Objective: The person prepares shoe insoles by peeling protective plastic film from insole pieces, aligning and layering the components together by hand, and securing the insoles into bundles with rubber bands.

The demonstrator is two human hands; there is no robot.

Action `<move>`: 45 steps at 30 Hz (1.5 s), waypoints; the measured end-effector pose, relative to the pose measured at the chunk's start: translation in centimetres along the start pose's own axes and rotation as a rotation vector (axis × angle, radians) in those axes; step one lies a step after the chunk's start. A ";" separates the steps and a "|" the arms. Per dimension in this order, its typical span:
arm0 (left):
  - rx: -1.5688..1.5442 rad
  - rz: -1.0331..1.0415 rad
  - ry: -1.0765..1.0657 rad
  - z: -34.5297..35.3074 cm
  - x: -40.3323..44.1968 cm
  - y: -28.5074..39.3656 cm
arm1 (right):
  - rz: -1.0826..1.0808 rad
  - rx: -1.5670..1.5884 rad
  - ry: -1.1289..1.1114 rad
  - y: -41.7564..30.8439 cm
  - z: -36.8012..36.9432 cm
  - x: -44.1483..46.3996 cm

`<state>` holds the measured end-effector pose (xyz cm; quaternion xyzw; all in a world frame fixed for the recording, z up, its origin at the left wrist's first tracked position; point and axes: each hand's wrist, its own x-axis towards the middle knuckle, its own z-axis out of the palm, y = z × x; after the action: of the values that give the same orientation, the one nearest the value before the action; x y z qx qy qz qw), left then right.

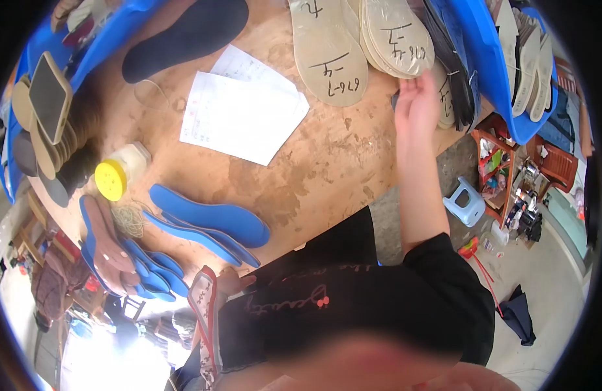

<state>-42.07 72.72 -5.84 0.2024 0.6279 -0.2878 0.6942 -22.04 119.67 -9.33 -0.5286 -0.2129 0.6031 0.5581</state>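
Observation:
My right hand point(418, 101) reaches to the back right of the table, palm turned up and fingers stretched out. Its fingertips meet the near end of a stack of clear-wrapped beige insoles point(395, 39) marked in black pen. Beside that stack lies another beige insole point(330, 65) with similar writing. Dark insoles point(447, 58) are bundled just to the hand's right. Low by my body, my left hand point(232, 283) is only partly in view, next to a red-edged patterned strip point(206, 313); its fingers are mostly hidden.
White paper sheets point(242, 111) lie mid-table, below a dark insole point(190, 39). At left are a yellow-lidded jar point(112, 179), blue insoles point(210, 218) and a phone point(50, 98) on stacked insoles. A blue bin point(503, 85) borders the right; a blue stool point(465, 203) stands on the floor.

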 end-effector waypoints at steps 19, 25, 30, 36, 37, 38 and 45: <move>-0.019 -0.016 -0.089 -1.7 -1.5 0.6 | 0.011 -0.483 -0.306 5.1 5.4 -4.2; -0.062 0.175 0.117 -3.2 -4.1 0.7 | 0.007 -0.563 -0.321 3.0 7.3 -3.4; -0.384 0.396 0.346 -0.2 -1.2 -2.4 | -0.325 -0.768 -0.403 -2.0 6.3 -0.9; -0.330 0.354 0.209 -0.5 -0.5 -2.5 | -0.312 -0.859 -0.623 -9.6 7.7 -4.5; -0.350 0.401 0.254 -0.5 -1.0 -2.4 | -0.326 -0.847 -0.653 -10.1 8.2 -5.7; -0.372 0.445 0.295 0.2 -0.9 -2.7 | -0.321 -0.833 -0.674 -10.6 8.7 -6.8; -0.126 0.658 0.523 3.3 2.0 -5.2 | -0.493 -0.883 -0.877 -9.7 10.0 -13.1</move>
<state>-42.83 66.41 -6.96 0.4153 0.7014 0.0490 0.5773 -28.87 114.02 7.59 -0.3492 -0.7614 0.4732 0.2728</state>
